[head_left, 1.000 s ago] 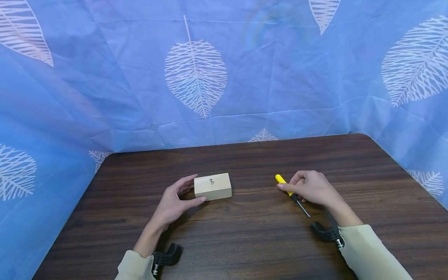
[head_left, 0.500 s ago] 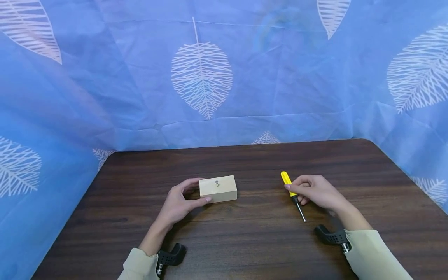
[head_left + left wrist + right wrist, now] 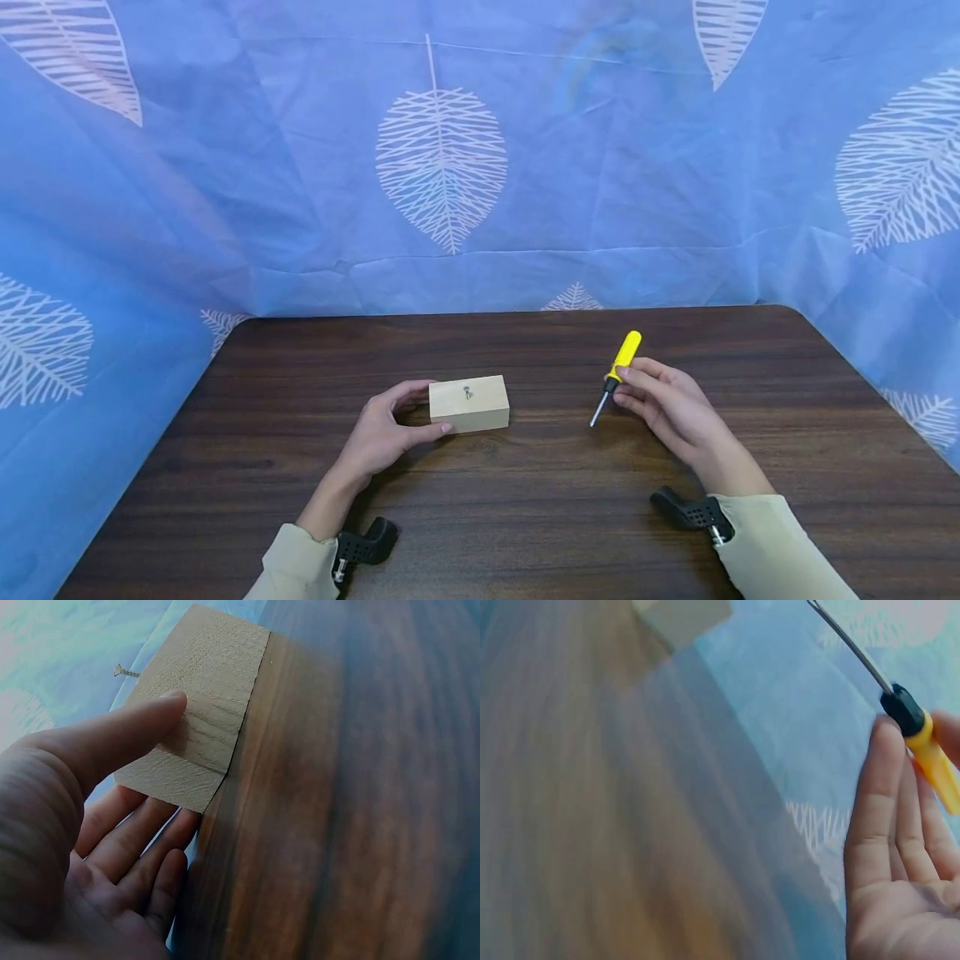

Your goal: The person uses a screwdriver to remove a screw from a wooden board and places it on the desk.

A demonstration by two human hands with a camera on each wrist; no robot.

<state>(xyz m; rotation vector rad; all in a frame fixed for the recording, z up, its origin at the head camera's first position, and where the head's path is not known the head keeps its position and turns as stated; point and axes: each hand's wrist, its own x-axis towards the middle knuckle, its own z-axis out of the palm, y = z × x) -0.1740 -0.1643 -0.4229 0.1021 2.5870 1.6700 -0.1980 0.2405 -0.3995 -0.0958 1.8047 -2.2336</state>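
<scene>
From where I stand, the whole thing hangs on the gap between the screwdriver (image 3: 618,372) and the screw (image 3: 468,392). The screw stands proud of the top of a pale wooden block (image 3: 471,412), much of its shank showing. The block sits on the dark tabletop (image 3: 517,517), its long axis running side to side, and the left hand (image 3: 382,435) is much the nearer to it: thumb against the near face, fingers around the left end, holding with a moderate spread.

The right hand (image 3: 678,417) is well apart from the block, off to its right. Thumb and fingertips pinch the screwdriver low on its yellow handle, near the black collar. The shaft slants down and leftward, tip toward the block's side; the handle leans up and away. To my eye, reaching the screw calls for a leftward move and a steeper shaft.
</scene>
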